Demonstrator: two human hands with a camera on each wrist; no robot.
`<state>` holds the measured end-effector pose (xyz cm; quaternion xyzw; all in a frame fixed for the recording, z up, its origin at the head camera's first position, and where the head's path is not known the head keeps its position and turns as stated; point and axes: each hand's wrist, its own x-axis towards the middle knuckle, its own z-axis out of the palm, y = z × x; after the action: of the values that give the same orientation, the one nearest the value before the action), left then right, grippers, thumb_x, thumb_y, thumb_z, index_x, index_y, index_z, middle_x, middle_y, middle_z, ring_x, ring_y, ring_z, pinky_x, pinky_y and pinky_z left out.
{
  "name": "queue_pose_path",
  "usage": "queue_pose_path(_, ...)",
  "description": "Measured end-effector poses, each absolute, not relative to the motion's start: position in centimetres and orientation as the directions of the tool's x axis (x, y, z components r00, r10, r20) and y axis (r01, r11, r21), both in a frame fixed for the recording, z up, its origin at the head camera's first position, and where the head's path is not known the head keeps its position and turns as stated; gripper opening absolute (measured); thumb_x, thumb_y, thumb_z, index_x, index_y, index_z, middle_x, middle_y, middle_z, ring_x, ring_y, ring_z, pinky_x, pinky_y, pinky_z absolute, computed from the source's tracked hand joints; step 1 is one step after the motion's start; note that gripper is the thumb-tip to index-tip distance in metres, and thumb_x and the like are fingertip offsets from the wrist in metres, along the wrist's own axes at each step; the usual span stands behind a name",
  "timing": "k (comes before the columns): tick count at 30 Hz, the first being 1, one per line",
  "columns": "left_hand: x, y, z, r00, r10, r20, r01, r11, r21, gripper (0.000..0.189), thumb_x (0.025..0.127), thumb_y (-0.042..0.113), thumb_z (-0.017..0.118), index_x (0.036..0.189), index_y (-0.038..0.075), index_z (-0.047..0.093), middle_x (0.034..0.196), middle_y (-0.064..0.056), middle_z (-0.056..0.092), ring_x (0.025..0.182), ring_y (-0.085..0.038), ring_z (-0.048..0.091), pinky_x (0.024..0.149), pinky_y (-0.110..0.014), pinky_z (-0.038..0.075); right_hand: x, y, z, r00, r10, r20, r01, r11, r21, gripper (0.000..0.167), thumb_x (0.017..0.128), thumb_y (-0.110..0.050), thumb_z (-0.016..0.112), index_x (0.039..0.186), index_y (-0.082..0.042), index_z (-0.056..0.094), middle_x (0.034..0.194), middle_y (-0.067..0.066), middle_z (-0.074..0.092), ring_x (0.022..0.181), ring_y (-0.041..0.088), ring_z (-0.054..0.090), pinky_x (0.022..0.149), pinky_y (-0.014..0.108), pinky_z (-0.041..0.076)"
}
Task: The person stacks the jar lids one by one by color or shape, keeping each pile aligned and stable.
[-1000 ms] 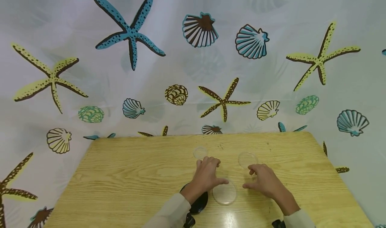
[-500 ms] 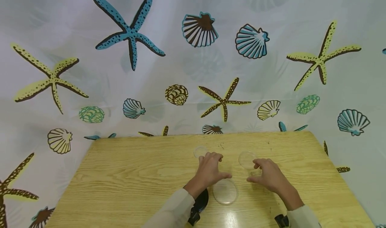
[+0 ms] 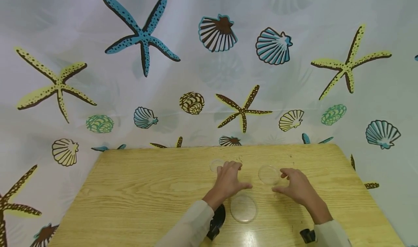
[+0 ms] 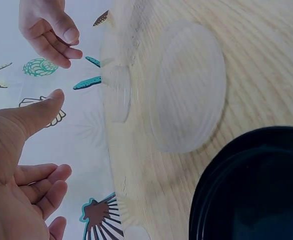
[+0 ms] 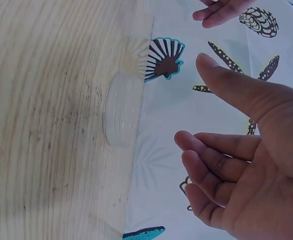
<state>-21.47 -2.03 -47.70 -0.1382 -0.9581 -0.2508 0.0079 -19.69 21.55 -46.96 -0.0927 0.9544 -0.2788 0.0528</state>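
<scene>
My left hand (image 3: pixel 228 180), thumb and fingers spread apart with nothing between them, hovers behind the large clear round dish (image 3: pixel 244 209). A smaller clear dish (image 3: pixel 215 165) lies just beyond its fingertips, partly covered by the hand. Empty too, my right hand (image 3: pixel 298 187) hangs with loosely bent fingers right of the medium clear dish (image 3: pixel 268 175). That dish (image 5: pixel 121 111) stands near the table's far edge in the right wrist view. A black round dish (image 4: pixel 251 185) sits under my left wrist, partly hidden by the arm in the head view.
The wooden table (image 3: pixel 140 192) carries all the dishes. Behind it hangs a white cloth (image 3: pixel 183 73) printed with starfish and shells. A black wrist strap piece (image 3: pixel 307 236) shows at my right sleeve, another (image 3: pixel 213 232) at the left.
Both hands have moved slightly farther from me. The right hand has also shifted right, away from the medium clear dish, and the left a little right. The dishes stay in place.
</scene>
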Motion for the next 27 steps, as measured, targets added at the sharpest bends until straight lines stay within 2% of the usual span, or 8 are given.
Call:
queue_pose_path(6,-21.8,-1.7,-47.2,-0.960,0.263,0.092,0.275,0.838,0.471,0.070,0.070,0.049,0.080,0.124,0.009,0.058,0.112,-0.004,0.062,0.103,-0.021,0.052,0.081,-0.036,0.032,-20.5,22.3,-47.0,-0.977,-0.209,-0.035,-0.159,0.833,-0.531,0.074,0.077,-0.036,0.078,0.129,0.009,0.051,0.112,0.020,0.063,0.102,0.037,0.059,0.079,0.047,0.050)
queue_pose_path(14,-22.7,-0.8,-47.0,-0.945,0.306,0.118,0.324,0.816,0.479,0.061,0.074,0.038,0.080,0.125,0.011,0.058,0.116,-0.002,0.061,0.108,-0.021,0.052,0.080,-0.035,0.032,-21.2,22.9,-46.7,-0.976,-0.213,-0.046,-0.154,0.825,-0.544,0.073,0.081,-0.030,0.075,0.132,0.013,0.045,0.117,0.025,0.060,0.106,0.042,0.057,0.083,0.050,0.049)
queue_pose_path(27,-23.5,0.2,-47.5,-0.937,0.321,0.136,0.346,0.818,0.460,0.060,0.076,0.036,0.079,0.128,0.014,0.057,0.122,0.001,0.060,0.110,-0.019,0.052,0.082,-0.035,0.032,-22.3,23.3,-47.5,-0.979,-0.193,-0.069,-0.131,0.848,-0.513,0.082,0.079,-0.041,0.075,0.132,0.014,0.044,0.118,0.028,0.059,0.104,0.042,0.057,0.082,0.050,0.049)
